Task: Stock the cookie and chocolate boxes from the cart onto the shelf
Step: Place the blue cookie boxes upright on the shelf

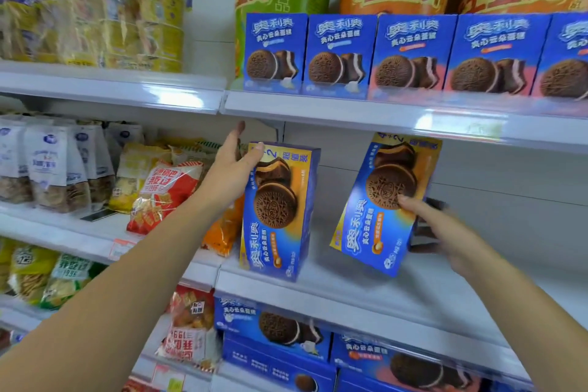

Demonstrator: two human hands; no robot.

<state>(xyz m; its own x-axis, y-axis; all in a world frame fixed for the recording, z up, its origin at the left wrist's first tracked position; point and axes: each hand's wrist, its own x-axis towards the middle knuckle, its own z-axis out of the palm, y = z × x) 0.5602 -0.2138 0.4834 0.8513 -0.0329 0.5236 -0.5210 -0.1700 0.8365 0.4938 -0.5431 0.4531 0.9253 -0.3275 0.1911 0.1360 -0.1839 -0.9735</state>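
Two forearms [127,280] reach up from the lower edge. The left hand [230,165] grips the top corner of the left box [280,216], thumb on the front and fingers [238,137] curled behind; this box stands upright at the front of the middle shelf [413,293]. The right hand [445,232] pinches the right box [381,210] at its side, the box tilted, its lower corner low over the shelf; contact cannot be told. Step in hand: placing both boxes. The next move likely calls for righting the tilted box and sliding it beside the left one. Snack bags [165,194] lie to the left; more cookie boxes [413,54] line the shelf above.
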